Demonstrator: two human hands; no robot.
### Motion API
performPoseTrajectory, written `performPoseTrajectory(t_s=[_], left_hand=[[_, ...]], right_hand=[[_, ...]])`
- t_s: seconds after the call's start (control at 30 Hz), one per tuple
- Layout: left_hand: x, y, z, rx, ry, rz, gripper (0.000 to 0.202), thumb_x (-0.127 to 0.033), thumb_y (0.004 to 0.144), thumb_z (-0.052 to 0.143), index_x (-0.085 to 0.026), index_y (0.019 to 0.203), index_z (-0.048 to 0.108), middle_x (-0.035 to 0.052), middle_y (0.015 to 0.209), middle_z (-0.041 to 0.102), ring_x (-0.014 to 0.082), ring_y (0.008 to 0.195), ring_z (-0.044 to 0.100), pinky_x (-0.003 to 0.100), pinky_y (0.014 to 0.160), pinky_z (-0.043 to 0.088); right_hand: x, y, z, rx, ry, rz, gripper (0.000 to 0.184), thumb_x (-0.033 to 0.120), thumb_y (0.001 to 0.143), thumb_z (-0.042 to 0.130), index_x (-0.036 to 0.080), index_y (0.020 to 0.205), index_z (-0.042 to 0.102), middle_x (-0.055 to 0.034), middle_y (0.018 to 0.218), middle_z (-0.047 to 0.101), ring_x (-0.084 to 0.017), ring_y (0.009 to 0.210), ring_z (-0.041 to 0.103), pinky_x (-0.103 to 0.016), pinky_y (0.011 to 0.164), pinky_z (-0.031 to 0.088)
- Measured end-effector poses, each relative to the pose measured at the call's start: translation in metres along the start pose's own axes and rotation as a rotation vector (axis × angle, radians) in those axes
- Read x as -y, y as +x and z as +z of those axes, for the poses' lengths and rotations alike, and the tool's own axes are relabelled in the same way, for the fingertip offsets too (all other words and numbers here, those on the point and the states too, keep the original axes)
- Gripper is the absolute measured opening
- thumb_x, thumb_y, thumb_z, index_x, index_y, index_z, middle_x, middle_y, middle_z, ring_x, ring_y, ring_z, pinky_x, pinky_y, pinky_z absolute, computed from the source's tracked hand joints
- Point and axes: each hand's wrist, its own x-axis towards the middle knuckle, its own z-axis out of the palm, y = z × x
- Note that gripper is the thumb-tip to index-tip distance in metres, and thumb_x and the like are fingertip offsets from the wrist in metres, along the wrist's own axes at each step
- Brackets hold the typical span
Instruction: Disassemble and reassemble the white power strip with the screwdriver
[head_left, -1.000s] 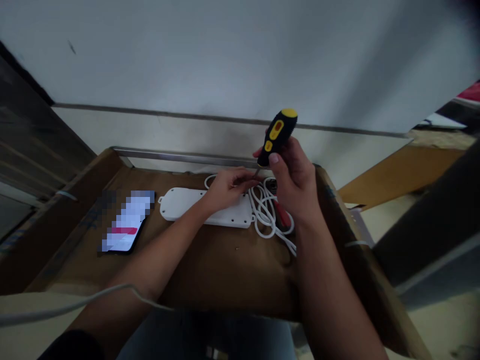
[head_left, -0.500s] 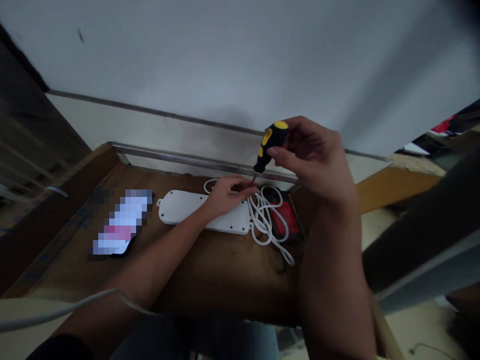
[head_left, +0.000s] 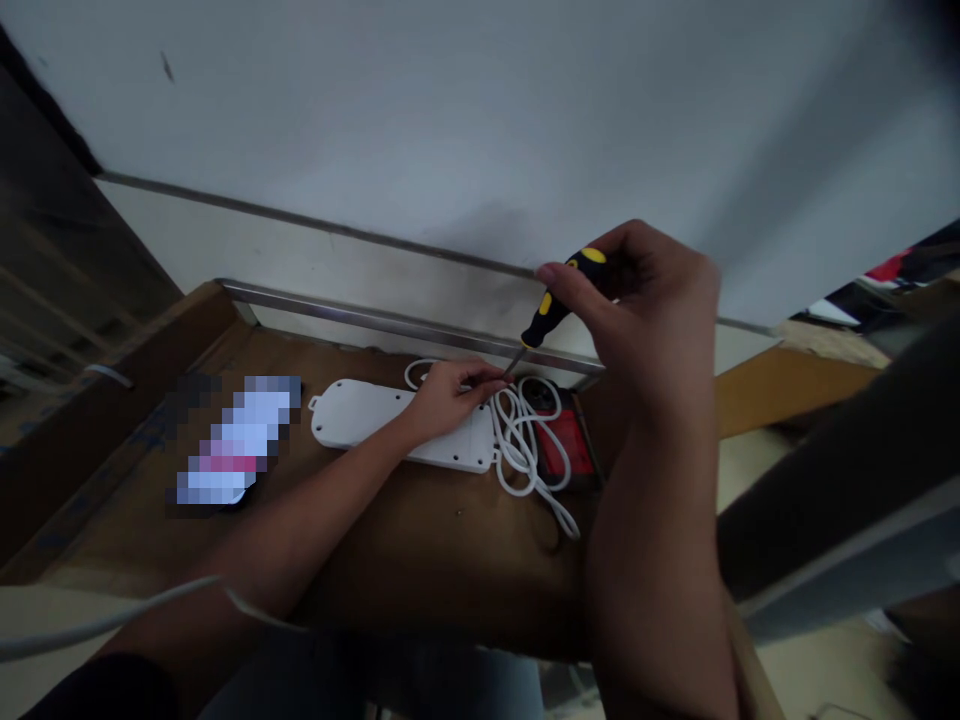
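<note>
My right hand (head_left: 652, 290) grips a black-and-yellow screwdriver (head_left: 551, 312) by its handle, the shaft slanting down to the left. My left hand (head_left: 457, 395) rests over the white power strip (head_left: 360, 415), its thumb and fingertips pinched together at the screwdriver's tip. What sits between those fingertips is too small to make out. The power strip lies flat with its holed face up, partly covered by my left hand and forearm. Its white cord (head_left: 517, 470) is bunched in loops at the strip's right end.
A phone (head_left: 240, 440) with a blurred-out screen lies left of the strip. Under the cord is a red and black object (head_left: 562, 440). A tiny bit (head_left: 459, 513) lies on the brown board (head_left: 420, 550). Behind runs a metal strip (head_left: 375, 318) below a pale wall.
My right hand has shifted a little rightward, and the screwdriver leans over more to the right. My left hand stays pinched by the tip. The view has shifted slightly.
</note>
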Motion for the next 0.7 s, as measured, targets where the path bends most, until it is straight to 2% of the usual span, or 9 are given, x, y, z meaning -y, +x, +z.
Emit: performPoseTrajectory(t_s=[0.07,0.17,0.3,0.4,0.47,0.53,0.63,0.7], left_hand=[[0.000,0.000,0.000,0.008,0.004,-0.009,0.027,-0.041,0.096,0.072,-0.020,0.107,0.084,0.0065,0.104,0.082,0.0178,0.097,0.075,0.029,0.087,0.055],[0.000,0.000,-0.001,0.007,0.011,-0.026,0.026,-0.041,0.094,0.074,-0.019,0.104,0.084,0.0058,0.100,0.082,0.0169,0.092,0.073,0.028,0.084,0.053],[0.001,0.000,0.000,-0.027,-0.017,-0.069,0.027,-0.043,0.088,0.080,-0.019,0.099,0.084,0.0050,0.094,0.083,0.0160,0.086,0.071,0.028,0.081,0.052],[0.000,0.000,0.001,-0.066,-0.054,-0.109,0.029,-0.046,0.083,0.085,-0.018,0.093,0.083,0.0045,0.091,0.082,0.0158,0.084,0.071,0.028,0.080,0.052],[-0.002,-0.001,0.001,-0.088,-0.072,-0.118,0.033,-0.049,0.081,0.086,-0.018,0.090,0.083,0.0047,0.089,0.082,0.0154,0.083,0.071,0.027,0.078,0.052],[-0.003,-0.001,0.001,-0.095,-0.087,-0.118,0.036,-0.052,0.080,0.087,-0.017,0.089,0.082,0.0051,0.088,0.081,0.0150,0.081,0.070,0.027,0.077,0.052],[-0.003,-0.001,0.001,-0.086,-0.090,-0.116,0.041,-0.056,0.080,0.086,-0.017,0.088,0.081,0.0052,0.087,0.080,0.0151,0.080,0.070,0.028,0.076,0.052],[-0.002,-0.001,0.001,-0.092,-0.085,-0.111,0.041,-0.056,0.080,0.086,-0.017,0.087,0.081,0.0053,0.085,0.080,0.0150,0.079,0.069,0.028,0.076,0.052]], right_hand=[[0.002,-0.001,-0.003,0.050,-0.013,0.019,0.037,0.047,0.081,0.087,0.017,0.083,0.064,-0.0016,0.072,0.061,-0.009,0.063,0.049,-0.029,0.059,0.035],[0.003,-0.002,-0.012,0.131,0.022,-0.060,0.031,0.047,0.084,0.086,0.019,0.089,0.072,-0.0034,0.082,0.068,-0.011,0.071,0.058,-0.030,0.065,0.042],[-0.001,-0.004,-0.022,0.212,0.128,-0.125,0.032,0.043,0.087,0.083,0.023,0.111,0.080,-0.0026,0.095,0.072,-0.012,0.081,0.064,-0.031,0.077,0.051],[-0.003,-0.005,-0.023,0.331,0.239,-0.109,0.044,0.040,0.092,0.078,0.026,0.133,0.072,-0.0026,0.114,0.075,-0.014,0.100,0.069,-0.033,0.093,0.056],[0.000,-0.006,-0.019,0.387,0.275,-0.112,0.045,0.041,0.095,0.073,0.025,0.136,0.066,-0.0033,0.124,0.073,-0.015,0.107,0.068,-0.035,0.099,0.057],[0.004,-0.006,-0.011,0.353,0.208,-0.134,0.037,0.043,0.095,0.072,0.024,0.126,0.068,-0.0038,0.119,0.073,-0.014,0.101,0.067,-0.032,0.093,0.057],[0.008,-0.004,0.004,0.174,0.069,-0.133,0.033,0.048,0.087,0.081,0.021,0.104,0.071,-0.0046,0.102,0.069,-0.012,0.086,0.061,-0.030,0.079,0.053],[0.008,-0.003,0.010,0.084,0.065,-0.086,0.036,0.047,0.080,0.087,0.020,0.096,0.069,-0.0040,0.091,0.065,-0.011,0.078,0.057,-0.029,0.071,0.050]])
